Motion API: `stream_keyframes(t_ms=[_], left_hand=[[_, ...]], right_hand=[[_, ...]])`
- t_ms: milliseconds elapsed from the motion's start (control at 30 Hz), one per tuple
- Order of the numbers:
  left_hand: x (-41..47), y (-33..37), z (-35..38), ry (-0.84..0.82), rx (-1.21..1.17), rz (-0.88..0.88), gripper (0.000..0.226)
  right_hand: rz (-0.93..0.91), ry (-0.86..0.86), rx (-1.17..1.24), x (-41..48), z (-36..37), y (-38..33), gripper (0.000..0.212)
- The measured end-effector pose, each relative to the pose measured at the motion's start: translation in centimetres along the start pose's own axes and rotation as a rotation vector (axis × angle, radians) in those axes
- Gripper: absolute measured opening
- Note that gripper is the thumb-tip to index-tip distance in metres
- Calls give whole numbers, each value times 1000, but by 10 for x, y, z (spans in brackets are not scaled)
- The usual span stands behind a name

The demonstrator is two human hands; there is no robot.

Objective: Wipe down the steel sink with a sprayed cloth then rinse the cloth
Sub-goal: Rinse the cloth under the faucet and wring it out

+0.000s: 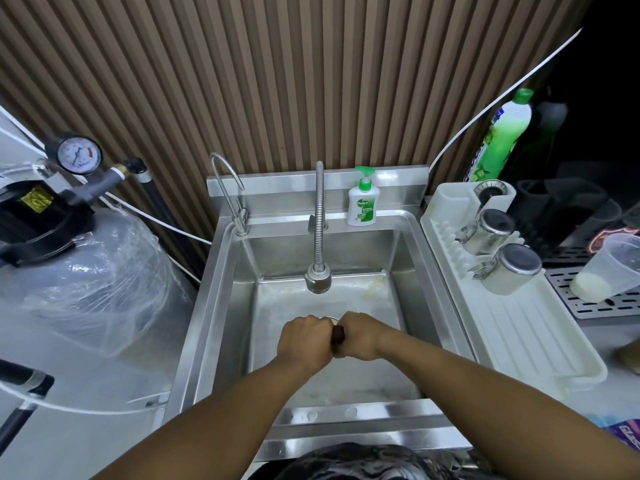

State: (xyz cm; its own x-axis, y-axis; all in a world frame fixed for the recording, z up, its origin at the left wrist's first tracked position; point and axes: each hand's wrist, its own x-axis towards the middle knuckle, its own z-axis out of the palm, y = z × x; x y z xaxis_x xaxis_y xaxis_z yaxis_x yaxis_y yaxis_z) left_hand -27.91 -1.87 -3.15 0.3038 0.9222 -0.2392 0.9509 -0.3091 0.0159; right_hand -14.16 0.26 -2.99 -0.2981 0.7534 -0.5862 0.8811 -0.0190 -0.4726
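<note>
Together left hand (305, 341), right hand (361, 337) grip cloth (338, 333) over steel sink (225, 289); ribbed wall (311, 81) behind.

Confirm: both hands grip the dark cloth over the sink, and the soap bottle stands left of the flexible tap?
Not quite: the head view shows the soap bottle right of the flexible tap, not left. The left hand and right hand do grip the dark cloth over the sink.

kitchen, steel sink (221, 271), dish rack (519, 327), soap bottle (362, 201)
</note>
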Motion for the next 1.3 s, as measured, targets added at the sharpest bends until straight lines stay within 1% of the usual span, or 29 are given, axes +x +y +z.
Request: stream_keyframes(t_ms=[100,167,200,233,267,333,400,433,533,633,700,767,833,867,933,967,1000,1067,1100,1133,1167,1233,1267,1300], left_hand=[[-1,3,-2,5,-31,-10,19],[-1,5,-3,1,-80,-22,10],[0,6,-3,-11,-125,-38,5],[2,6,-4,-37,-190,-64,7],[6,7,-5,-81,-265,-85,15],[14,7,-9,-193,-440,-101,24],[18,8,-17,-297,-625,-116,27],[19,8,-22,-343,-715,-127,28],[18,9,-34,-515,-934,-165,27],[18,8,-42,-713,-1077,-211,32],[20,6,-47,-832,-1119,-220,35],[22,4,-49,-925,-1147,-216,35],[22,4,-49,-946,-1166,-220,35],[22,4,-48,-924,-1159,-225,35],[22,7,-44,-817,-1108,-229,32],[23,7,-42,-727,-1042,-208,28],[23,8,-41,-622,-924,-167,24],[21,9,-38,-396,-584,-60,12],[19,10,-34,-266,-394,-21,10],[16,12,-29,-115,-224,-4,18],[13,13,-23,72,-102,8,27],[7,15,-12,390,28,92,31],[5,14,-7,506,41,165,29],[4,12,0,579,39,226,26]], right_hand=[[-44,166,-295,-3,5,-2,25],[-127,286,-509,-6,5,-1,36],[-178,348,-568,-7,3,1,39],[-218,410,-606,-8,1,4,40],[-262,472,-620,-7,-1,7,40],[-345,568,-654,-5,-5,14,45],[-378,565,-682,-5,-8,20,58],[-382,565,-669,-5,-11,24,61],[-457,615,-661,-7,-19,26,55],[-548,707,-684,-11,-25,26,46],[-590,754,-689,-11,-27,27,41],[-627,826,-683,-10,-28,28,30],[-615,843,-660,-10,-27,29,25],[-582,826,-645,-9,-25,30,29],[-514,777,-614,-4,-17,33,41],[-471,752,-585,-3,-13,35,42],[-406,713,-544,-4,-10,32,39],[-243,565,-403,-7,-5,25,33],[-171,503,-321,-9,-3,22,32],[-113,460,-230,-9,-1,20,30],[-77,436,-137,-9,0,19,26],[-29,369,64,-7,0,20,17],[-13,322,164,-7,-2,20,14],[-3,273,249,-7,-3,19,11]])
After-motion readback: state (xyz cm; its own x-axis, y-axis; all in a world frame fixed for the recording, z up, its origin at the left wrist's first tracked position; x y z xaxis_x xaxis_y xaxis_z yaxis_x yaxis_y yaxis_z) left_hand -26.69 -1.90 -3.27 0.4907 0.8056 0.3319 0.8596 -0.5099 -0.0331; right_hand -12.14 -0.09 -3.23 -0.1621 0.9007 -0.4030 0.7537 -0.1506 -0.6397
